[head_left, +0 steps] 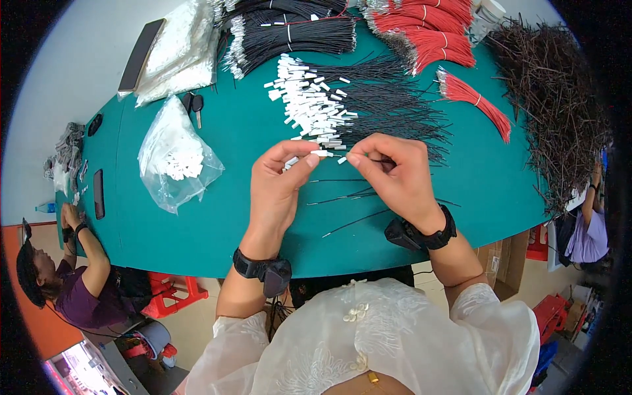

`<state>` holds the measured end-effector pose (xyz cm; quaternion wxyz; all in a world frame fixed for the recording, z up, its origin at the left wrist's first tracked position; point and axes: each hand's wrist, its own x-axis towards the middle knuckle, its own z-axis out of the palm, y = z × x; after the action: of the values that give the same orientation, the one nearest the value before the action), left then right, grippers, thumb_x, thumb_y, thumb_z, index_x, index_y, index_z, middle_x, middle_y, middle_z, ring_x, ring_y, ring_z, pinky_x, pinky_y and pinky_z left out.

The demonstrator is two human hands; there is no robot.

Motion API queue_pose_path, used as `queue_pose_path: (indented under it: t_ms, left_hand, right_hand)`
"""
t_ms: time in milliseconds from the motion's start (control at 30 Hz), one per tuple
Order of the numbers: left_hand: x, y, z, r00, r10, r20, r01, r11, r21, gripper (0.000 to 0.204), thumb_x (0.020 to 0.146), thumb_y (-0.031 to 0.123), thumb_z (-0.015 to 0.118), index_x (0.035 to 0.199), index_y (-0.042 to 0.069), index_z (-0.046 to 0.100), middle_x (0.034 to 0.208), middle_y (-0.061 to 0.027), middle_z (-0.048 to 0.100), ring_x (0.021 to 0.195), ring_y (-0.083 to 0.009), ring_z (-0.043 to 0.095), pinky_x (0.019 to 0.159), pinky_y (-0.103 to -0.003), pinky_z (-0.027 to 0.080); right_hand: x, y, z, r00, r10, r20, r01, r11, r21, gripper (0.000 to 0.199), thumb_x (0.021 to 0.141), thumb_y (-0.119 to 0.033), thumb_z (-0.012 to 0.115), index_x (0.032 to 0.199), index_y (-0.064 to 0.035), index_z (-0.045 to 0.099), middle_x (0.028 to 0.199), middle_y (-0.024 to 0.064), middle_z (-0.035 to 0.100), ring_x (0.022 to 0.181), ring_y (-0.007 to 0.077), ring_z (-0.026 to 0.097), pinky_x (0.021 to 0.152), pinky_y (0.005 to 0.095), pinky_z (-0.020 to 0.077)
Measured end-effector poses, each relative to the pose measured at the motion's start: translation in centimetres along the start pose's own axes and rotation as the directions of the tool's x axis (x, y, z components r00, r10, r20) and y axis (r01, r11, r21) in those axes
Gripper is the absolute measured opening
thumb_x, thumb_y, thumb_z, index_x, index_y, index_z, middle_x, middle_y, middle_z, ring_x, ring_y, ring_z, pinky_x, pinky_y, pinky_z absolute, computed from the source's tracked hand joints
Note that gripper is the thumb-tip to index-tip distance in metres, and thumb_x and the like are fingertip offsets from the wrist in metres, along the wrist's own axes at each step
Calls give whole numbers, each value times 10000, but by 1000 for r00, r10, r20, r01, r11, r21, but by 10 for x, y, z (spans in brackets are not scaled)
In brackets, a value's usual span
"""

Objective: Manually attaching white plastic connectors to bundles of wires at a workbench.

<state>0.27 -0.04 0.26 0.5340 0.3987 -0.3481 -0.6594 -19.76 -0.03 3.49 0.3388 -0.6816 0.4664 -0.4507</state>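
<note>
Between the thumb and index finger of my left hand point(280, 181) is a small white plastic connector housing point(321, 153). A second white housing point(291, 162) shows by the same fingers; whether they hold it is unclear. My right hand point(398, 174) pinches a thin black wire point(339, 155), its end pointing at the held housing; whether it is inside is too small to tell. Another white housing point(342, 160) is just below it. Beyond my hands lies a wide heap of black wires point(395, 99) with white housings point(306, 99) on their left ends. Loose black wires point(355, 222) lie nearer me.
A clear plastic bag point(172, 155) of white housings is to the left, near keys point(198, 110). Bundled black wires point(296, 36) and red wires point(428, 33) lie at the back. Dark tangled strands point(546, 99) are piled right. A person point(85, 283) sits at the left edge.
</note>
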Motion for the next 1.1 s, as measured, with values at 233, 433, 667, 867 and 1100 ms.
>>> queue_pose_path:
  t_ms: [233, 433, 667, 867, 1100]
  left_hand:
    - [-1, -1, 3, 1000, 25, -18, -24, 998, 52, 139, 882, 7, 686, 1021, 10, 693, 916, -37, 690, 650, -36, 464, 566, -189, 335]
    - [-3, 1, 4, 998, 62, -8, -60, 990, 130, 134, 843, -15, 722, 974, 15, 717, 935, -26, 691, 774, -61, 540, 698, -205, 410]
    - [-4, 0, 8, 996, 89, -3, -86, 976, 199, 124, 813, -35, 747, 921, 25, 740, 929, -26, 705, 842, -75, 590, 769, -219, 448]
    - [-4, -2, 8, 999, 53, -3, -51, 984, 172, 113, 807, -36, 753, 903, 22, 744, 929, -38, 716, 849, -75, 606, 766, -220, 449]
    - [-1, 0, 14, 998, 38, -54, -28, 985, 171, 214, 848, -17, 718, 1060, 6, 695, 930, -25, 682, 836, -77, 573, 747, -215, 445]
  right_hand:
    - [0, 2, 1, 1000, 2, 6, -2, 1000, -2, 46, 840, -12, 728, 850, 8, 688, 607, -19, 551, 526, 11, 411, 465, 209, 285]
    - [-1, 0, 1, 1000, 1, 20, -1, 1000, -15, 44, 841, -16, 727, 843, 5, 688, 609, -18, 553, 525, 14, 410, 464, 214, 284]
    - [-1, -1, 3, 999, -19, 33, 20, 999, -29, 41, 832, -10, 728, 836, 1, 688, 609, -8, 556, 518, 25, 410, 460, 226, 282]
    - [-2, 2, 7, 997, -68, 20, 69, 997, -30, 36, 831, -1, 722, 842, 2, 687, 622, 8, 579, 521, 30, 419, 461, 226, 292]
    - [5, 9, 2, 987, -154, 46, 160, 975, -153, 64, 824, -22, 729, 871, 2, 693, 739, 67, 650, 606, 142, 562, 530, 287, 424]
